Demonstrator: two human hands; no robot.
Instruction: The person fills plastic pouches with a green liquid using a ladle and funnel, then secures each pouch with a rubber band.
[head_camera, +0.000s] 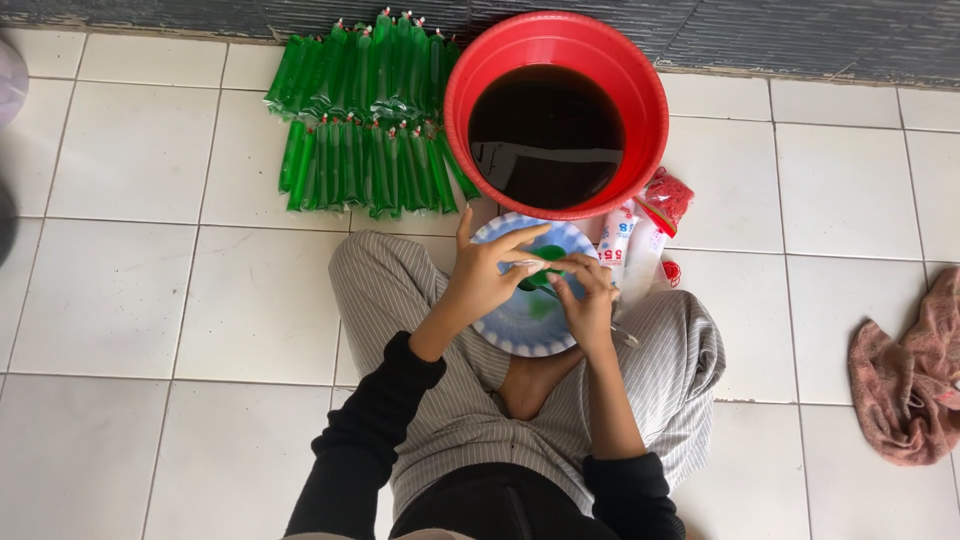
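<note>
I sat on the floor with a blue plate (520, 325) on my lap, just under the red tub (556, 112) of dark drink. My left hand (487, 275) and my right hand (588, 298) were both pinched on a thin little bag (533, 265) over a green funnel (543, 262) above the plate. Two rows of full green bags (366, 118) lay tied up just left of the tub, so I think lots were done. The tub was quite full, so I think plenty was left.

A white tiled floor (130, 300) carries green filled tube bags (365, 115) in rows, a red basin (556, 60), and a crumpled pink cloth (905, 375).
</note>
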